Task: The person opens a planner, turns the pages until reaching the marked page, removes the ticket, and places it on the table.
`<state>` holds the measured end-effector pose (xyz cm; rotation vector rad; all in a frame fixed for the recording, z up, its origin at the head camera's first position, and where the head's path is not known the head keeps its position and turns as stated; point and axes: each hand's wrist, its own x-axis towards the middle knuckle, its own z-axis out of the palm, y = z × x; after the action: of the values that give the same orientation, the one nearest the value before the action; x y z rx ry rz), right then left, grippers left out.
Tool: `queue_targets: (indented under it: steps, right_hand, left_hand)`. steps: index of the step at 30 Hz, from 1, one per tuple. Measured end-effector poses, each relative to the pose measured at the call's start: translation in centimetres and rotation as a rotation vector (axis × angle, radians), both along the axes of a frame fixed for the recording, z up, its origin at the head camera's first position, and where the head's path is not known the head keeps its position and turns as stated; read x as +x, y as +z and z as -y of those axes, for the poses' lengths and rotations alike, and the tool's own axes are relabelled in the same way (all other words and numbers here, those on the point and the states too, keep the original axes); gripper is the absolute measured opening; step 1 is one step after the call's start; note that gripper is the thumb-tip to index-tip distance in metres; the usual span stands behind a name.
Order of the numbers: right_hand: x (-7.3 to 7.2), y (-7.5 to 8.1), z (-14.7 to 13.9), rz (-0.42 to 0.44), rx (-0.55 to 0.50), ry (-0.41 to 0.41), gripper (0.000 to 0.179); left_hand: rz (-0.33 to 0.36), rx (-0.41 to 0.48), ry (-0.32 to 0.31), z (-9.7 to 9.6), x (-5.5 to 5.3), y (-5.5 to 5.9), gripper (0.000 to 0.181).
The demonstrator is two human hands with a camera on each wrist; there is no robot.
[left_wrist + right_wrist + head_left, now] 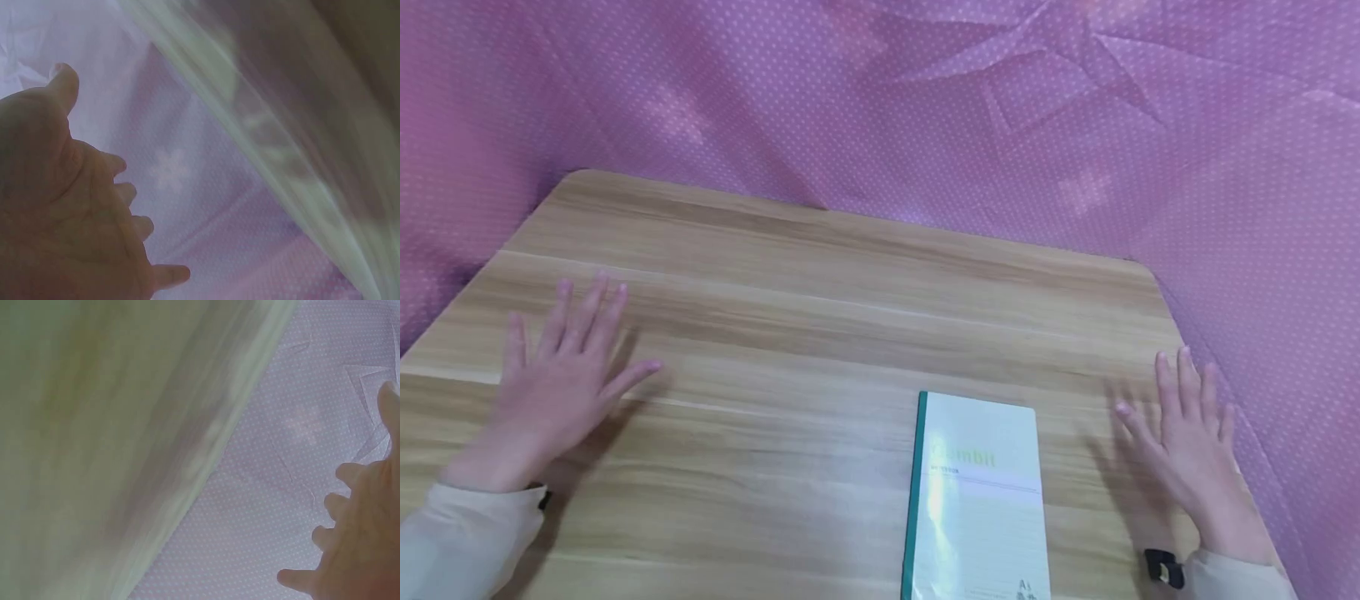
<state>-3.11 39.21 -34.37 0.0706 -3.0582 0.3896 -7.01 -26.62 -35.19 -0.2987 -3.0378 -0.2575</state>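
My left hand is over the left part of the wooden table, fingers spread and straight, holding nothing. Its palm shows in the left wrist view. Over the table's right side is my right hand, also with spread fingers and nothing in them; the right wrist view shows its palm. A notebook with a pale cover and a green spine lies on the table between the hands, nearer the right one. Neither hand touches it. The head view cuts off its lower end.
Pink cloth with white dots hangs behind the table and along both sides. The table's far corners are rounded. A black band is at the right wrist, by the pale sleeve.
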Motion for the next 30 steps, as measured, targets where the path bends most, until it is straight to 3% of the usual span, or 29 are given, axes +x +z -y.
queue_targets:
  steps: [11, 20, 22, 25, 30]
  right_hand:
    - [0.0, -0.2, 0.4, -0.008, -0.017, 0.007, 0.079]
    - [0.1, -0.4, 0.5, -0.011, -0.029, 0.017, 0.079]
    - [0.1, -0.3, 0.6, -0.014, -0.079, 0.042, 0.078]
    - [0.3, -0.2, 1.0, 0.025, -0.246, 0.116, 0.079]
    - [1.7, 0.2, 2.7, 0.204, -0.466, 0.189, 0.083]
  left_hand:
    - [0.027, 0.054, -0.015, 0.2, -0.4, 0.4, 0.085]
    - [0.028, 0.042, -0.011, 0.1, -0.2, 0.4, 0.085]
    - [0.039, 0.051, -0.015, -0.4, -0.1, 0.4, 0.087]
    - [0.048, 0.063, -0.053, -1.7, 0.3, 0.0, 0.091]
    - [0.089, 0.079, -0.164, -6.0, 1.6, -0.5, 0.095]
